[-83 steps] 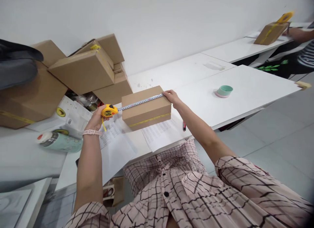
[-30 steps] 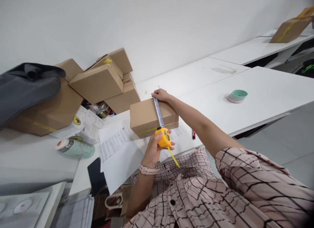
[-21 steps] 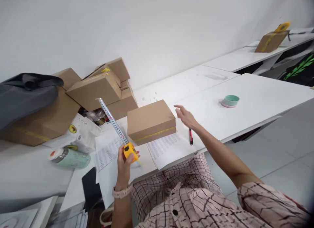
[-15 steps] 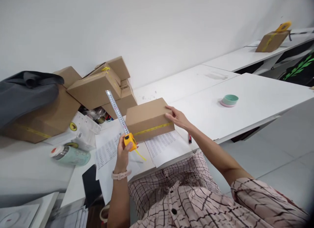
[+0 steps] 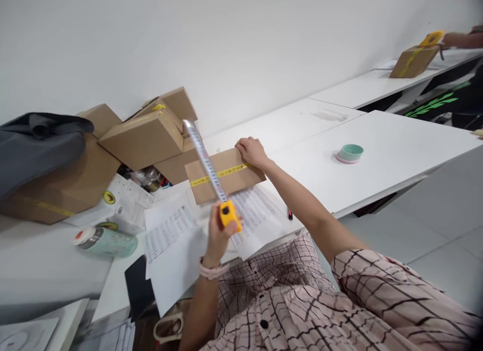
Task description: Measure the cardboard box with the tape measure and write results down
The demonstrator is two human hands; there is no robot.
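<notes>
My left hand (image 5: 219, 236) is wrapped round a yellow tape measure (image 5: 228, 216), whose metal blade (image 5: 207, 162) sticks out up and to the left, slightly blurred. Behind the blade a brown cardboard box (image 5: 245, 179) with a yellow tape strip across its near face is tilted toward me on the white table. Fingers bent over its top far edge, my right hand (image 5: 252, 150) grips the box near the right end. Printed sheets (image 5: 260, 217) lie under and in front of the box.
Cardboard boxes (image 5: 141, 142), a dark grey garment (image 5: 41, 144) and a mint bottle (image 5: 107, 241) crowd the left. A green bowl (image 5: 350, 151) sits on the right table (image 5: 400, 149). At the far right, another person's hand (image 5: 455, 40) is at a tape dispenser (image 5: 432, 38) on a box (image 5: 413, 63).
The box has tipped so its taped face shows more. My right hand moved to its top edge. My left hand carried the tape measure rightward. Another person's hand appeared far right.
</notes>
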